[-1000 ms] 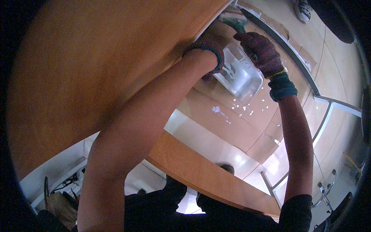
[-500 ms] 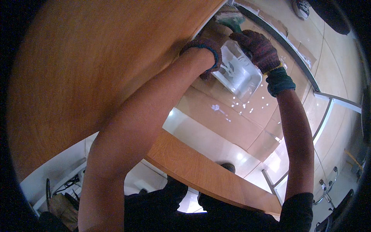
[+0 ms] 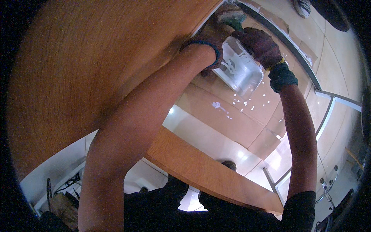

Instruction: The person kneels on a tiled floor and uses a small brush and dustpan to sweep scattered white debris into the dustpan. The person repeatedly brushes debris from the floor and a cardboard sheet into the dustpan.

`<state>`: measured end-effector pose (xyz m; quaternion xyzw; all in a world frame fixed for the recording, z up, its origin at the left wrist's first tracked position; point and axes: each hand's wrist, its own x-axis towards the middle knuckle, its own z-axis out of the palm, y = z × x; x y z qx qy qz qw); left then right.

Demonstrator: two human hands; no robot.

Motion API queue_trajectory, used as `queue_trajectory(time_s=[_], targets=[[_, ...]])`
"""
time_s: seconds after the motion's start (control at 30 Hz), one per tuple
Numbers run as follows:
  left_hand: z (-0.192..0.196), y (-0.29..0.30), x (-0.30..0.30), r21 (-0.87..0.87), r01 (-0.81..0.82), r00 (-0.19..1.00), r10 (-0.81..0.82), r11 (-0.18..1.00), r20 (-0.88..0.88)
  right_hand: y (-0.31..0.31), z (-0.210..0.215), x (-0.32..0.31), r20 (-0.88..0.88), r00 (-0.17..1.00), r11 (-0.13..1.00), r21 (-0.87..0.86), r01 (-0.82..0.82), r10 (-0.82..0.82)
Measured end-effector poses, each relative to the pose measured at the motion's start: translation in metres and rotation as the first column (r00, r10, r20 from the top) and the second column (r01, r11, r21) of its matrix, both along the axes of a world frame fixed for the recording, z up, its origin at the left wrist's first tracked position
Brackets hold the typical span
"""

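While L hand [image 3: 206, 48] grips white paint tray [image 3: 241, 71] beside wood panel [image 3: 96, 77], R hand [image 3: 261, 42] holds brush [image 3: 232, 15] just above tray.

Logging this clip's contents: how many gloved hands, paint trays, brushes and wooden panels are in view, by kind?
Gloved hands: 2, left hand, right hand
White paint tray: 1
Brush: 1
Wooden panels: 2, large panel, lower panel
Total: 6

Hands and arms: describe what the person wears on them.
Both hands wear dark knit gloves. The left hand's glove has a blue-edged cuff. The right hand's glove has a thin yellow band and a long teal ribbed cuff. The forearms are bare; a short black sleeve covers the right upper arm.
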<state>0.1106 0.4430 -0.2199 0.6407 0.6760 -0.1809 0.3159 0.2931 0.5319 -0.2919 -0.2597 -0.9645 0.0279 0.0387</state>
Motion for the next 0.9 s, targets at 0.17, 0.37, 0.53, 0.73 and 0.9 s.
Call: queue_trajectory(time_s=[0.17, 0.37, 0.53, 0.73, 0.9], targets=[[0.001, 0.002, 0.001, -0.025, 0.037, 0.999, -0.038, 0.999, -0.037, 0.003, 0.009, 0.001, -0.131, 0.991, 1.0, 0.027, -0.01, 0.014], [0.004, -0.001, 0.0, -0.07, 0.078, 0.994, -0.083, 0.994, -0.072, 0.005, -0.004, -0.001, -0.122, 0.992, 0.997, 0.083, -0.001, 0.011], [0.004, 0.007, 0.007, -0.107, 0.151, 0.983, -0.161, 0.983, -0.09, 0.023, -0.027, 0.031, -0.346, 0.931, 0.991, -0.017, -0.131, 0.117], [0.002, 0.005, 0.001, -0.205, 0.207, 0.962, -0.237, 0.957, -0.137, -0.038, 0.044, 0.065, -0.526, 0.724, 0.715, -0.696, -0.066, -0.446], [0.0, 0.01, 0.002, -0.339, 0.32, 0.907, -0.389, 0.885, -0.161, -0.093, 0.089, 0.108, -0.636, 0.309, 0.693, -0.709, 0.129, -0.708]])
